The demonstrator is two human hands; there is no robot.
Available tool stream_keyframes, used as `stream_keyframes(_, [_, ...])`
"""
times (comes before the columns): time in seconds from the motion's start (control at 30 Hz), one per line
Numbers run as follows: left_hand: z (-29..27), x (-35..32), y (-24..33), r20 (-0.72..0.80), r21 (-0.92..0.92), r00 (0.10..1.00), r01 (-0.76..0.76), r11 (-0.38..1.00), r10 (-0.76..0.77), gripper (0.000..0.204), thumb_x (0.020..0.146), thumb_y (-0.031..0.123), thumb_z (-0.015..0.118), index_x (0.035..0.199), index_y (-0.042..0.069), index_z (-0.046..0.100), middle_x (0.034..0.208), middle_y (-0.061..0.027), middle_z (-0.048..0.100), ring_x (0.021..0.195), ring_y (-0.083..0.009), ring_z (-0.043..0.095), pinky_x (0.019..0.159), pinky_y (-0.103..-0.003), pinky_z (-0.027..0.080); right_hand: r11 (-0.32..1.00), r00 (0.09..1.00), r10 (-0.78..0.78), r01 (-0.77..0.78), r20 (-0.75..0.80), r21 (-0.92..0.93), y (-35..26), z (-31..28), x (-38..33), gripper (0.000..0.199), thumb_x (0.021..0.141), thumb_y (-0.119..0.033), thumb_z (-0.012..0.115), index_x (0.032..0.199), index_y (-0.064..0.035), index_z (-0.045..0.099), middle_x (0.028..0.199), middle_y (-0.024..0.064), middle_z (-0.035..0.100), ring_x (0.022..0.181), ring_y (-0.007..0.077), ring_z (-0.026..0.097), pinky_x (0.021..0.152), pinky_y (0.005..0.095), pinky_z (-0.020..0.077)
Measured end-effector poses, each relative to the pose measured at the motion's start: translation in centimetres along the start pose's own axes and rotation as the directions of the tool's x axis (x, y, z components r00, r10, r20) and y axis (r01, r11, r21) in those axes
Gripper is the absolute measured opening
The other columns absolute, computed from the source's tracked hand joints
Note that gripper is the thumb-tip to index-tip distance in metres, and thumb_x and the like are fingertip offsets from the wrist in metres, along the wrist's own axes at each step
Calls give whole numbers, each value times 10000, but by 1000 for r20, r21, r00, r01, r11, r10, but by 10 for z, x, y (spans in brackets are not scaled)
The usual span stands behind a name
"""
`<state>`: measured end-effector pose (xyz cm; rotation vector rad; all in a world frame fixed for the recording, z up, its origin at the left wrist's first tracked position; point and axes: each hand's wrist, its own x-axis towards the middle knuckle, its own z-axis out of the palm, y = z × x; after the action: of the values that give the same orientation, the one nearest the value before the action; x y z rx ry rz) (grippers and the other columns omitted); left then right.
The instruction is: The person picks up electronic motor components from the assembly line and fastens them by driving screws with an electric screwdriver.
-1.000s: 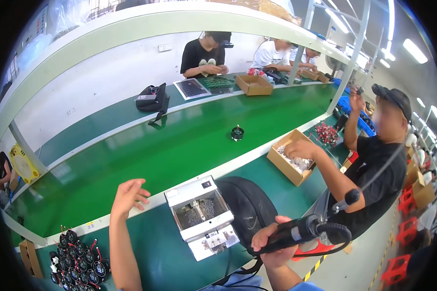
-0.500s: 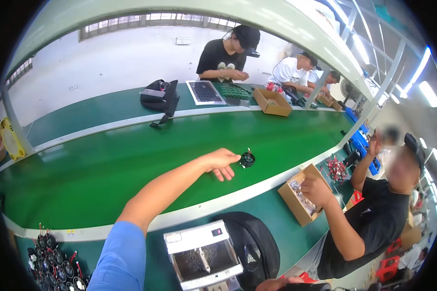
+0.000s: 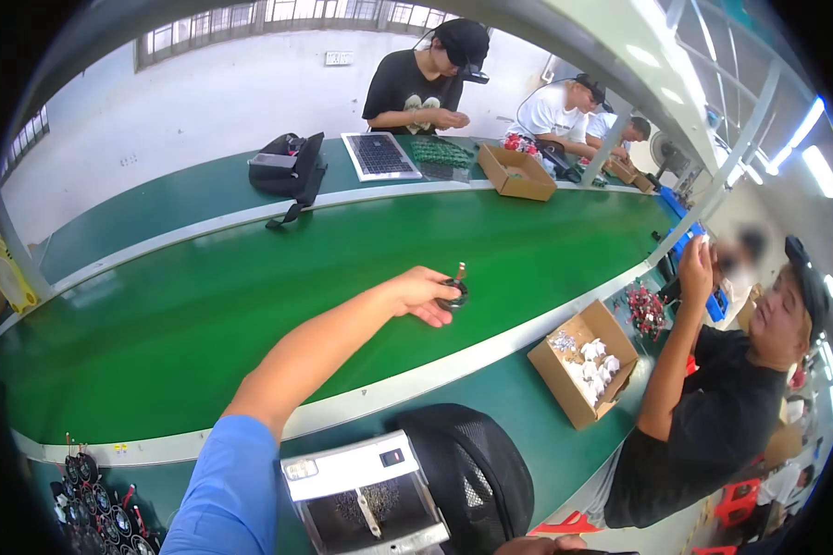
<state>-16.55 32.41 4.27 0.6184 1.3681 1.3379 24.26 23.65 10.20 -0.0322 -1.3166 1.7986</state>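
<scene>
My left hand (image 3: 426, 296) reaches out over the green conveyor belt (image 3: 204, 324). Its thumb and fingers are closed on a round black part (image 3: 454, 294) with short wires sticking up. The belt lies beneath the hand. At the bottom edge only a sliver of my right hand (image 3: 537, 544) shows, beside something dark; its fingers are mostly cut off. Similar round black parts (image 3: 102, 513) with red-tipped wires are heaped at the lower left, near my left sleeve.
A white-topped metal machine with a tray of small screws (image 3: 361, 499) and a black mesh bag (image 3: 477, 481) stand nearest. Right of them is a cardboard box (image 3: 565, 393) with white pieces, by a co-worker (image 3: 713, 407). Others sit across the belt, behind another box (image 3: 518, 190).
At first the round black part stood at my left fingertips; now it is gripped, tilted and slightly left. The co-worker at right has lifted a hand out of the cardboard box.
</scene>
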Motion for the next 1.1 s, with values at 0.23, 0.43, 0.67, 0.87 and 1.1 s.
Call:
stream_keyframes(0.23, [10, -191, 54, -236, 214, 931, -229, 950, 278, 468, 876, 223, 659, 1292, 59, 519, 808, -130, 659, 656, -195, 678, 538, -300, 575, 995, 996, -51, 44, 77, 88, -14, -11, -20, 678, 897, -573, 478, 1320, -46, 420, 715, 131, 541, 543, 245, 517, 511, 358, 452])
stream_keyframes(0.43, [80, -377, 36, -368, 262, 827, -348, 900, 426, 498, 867, 75, 640, 1334, 34, 470, 832, -143, 668, 660, -191, 680, 549, -286, 575, 981, 977, 16, -56, 211, 188, -7, -13, -32, 740, 895, -599, 457, 1343, -18, 362, 725, 153, 539, 552, 254, 517, 499, 374, 470])
stream_keyframes(0.67, [147, -482, -51, -442, 177, 804, -355, 918, 397, 481, 855, 56, 648, 1313, 55, 502, 816, -89, 664, 633, -150, 667, 532, -247, 548, 982, 949, -9, -51, 315, 180, -3, -4, -61, 815, 879, -639, 447, 1333, 14, 272, 672, 85, 482, 462, 170, 471, 426, 282, 441])
stream_keyframes(0.87, [165, -500, -105, -502, 117, 812, -277, 954, 297, 450, 845, 70, 660, 1277, 55, 535, 787, -71, 661, 607, -124, 651, 496, -231, 518, 981, 922, 80, -140, 379, 135, -18, 1, -79, 843, 862, -665, 449, 1347, -2, 258, 671, 82, 474, 461, 163, 463, 424, 278, 430])
stream_keyframes(1.1, [157, -481, -153, -552, -84, 831, -140, 987, 71, 430, 868, 85, 629, 1269, 5, 495, 741, -152, 674, 534, -152, 645, 440, -251, 520, 942, 935, 162, -242, 317, 232, -29, 12, -76, 787, 874, -549, 527, 1400, -24, 268, 638, 151, 514, 477, 246, 505, 449, 357, 447])
